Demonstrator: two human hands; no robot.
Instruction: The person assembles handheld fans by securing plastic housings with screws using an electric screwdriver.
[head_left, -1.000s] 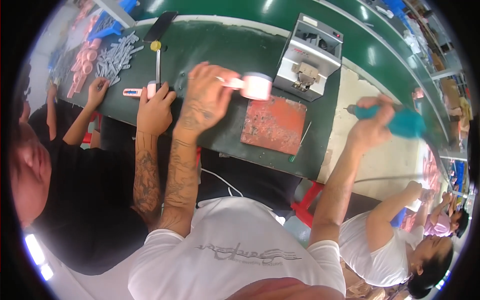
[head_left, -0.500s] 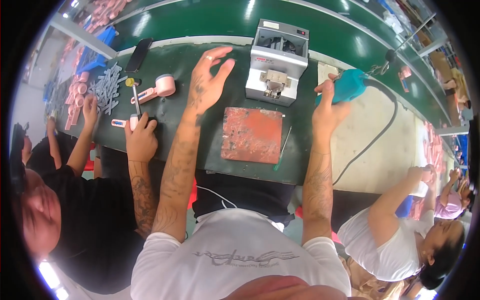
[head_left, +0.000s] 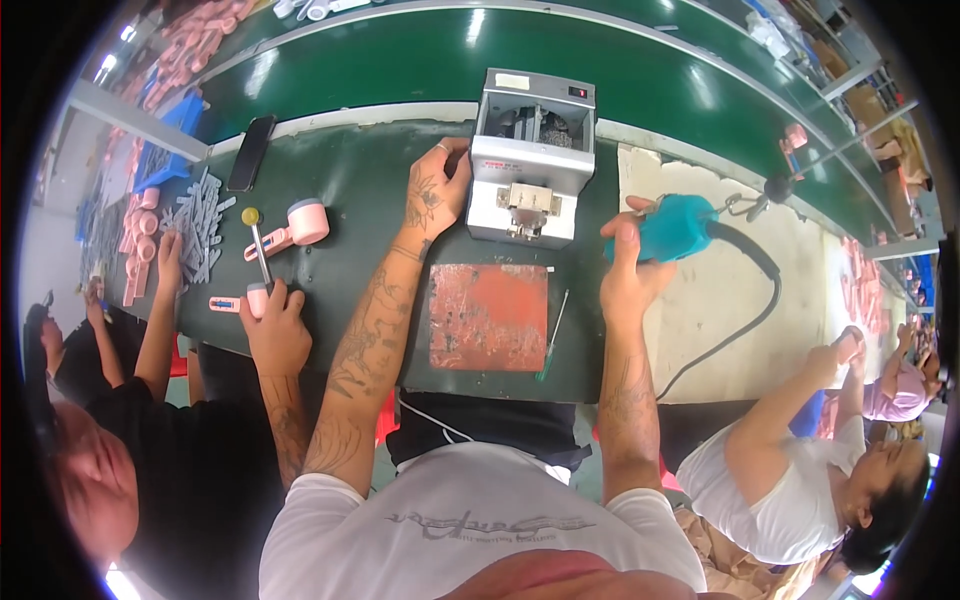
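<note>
My left hand (head_left: 437, 190) is at the left side of a grey screw feeder (head_left: 535, 165), its fingers curled against the casing with the tips partly hidden. Small dark pieces lie in the feeder's open top. In my right hand (head_left: 635, 270) is a teal electric screwdriver (head_left: 675, 228), gripped between thumb and fingers. A black cord (head_left: 765, 250) runs from the screwdriver, and a metal hook (head_left: 740, 208) is at its far end. Between my forearms lies a worn red mat (head_left: 488, 318). Right beside the mat is a thin screwdriver with a green handle (head_left: 545, 362).
At left, a co-worker's hand (head_left: 275, 335) holds a pink and white part beside another pink scoop-like part (head_left: 307, 222). Grey strips (head_left: 198, 225) are heaped there, near a black phone (head_left: 251, 153). A green conveyor (head_left: 400, 75) crosses behind. Another person (head_left: 780, 470) sits at right.
My left hand has come from open in the air to the feeder's left side. My right hand still holds the teal screwdriver. The whole view has shifted slightly.
</note>
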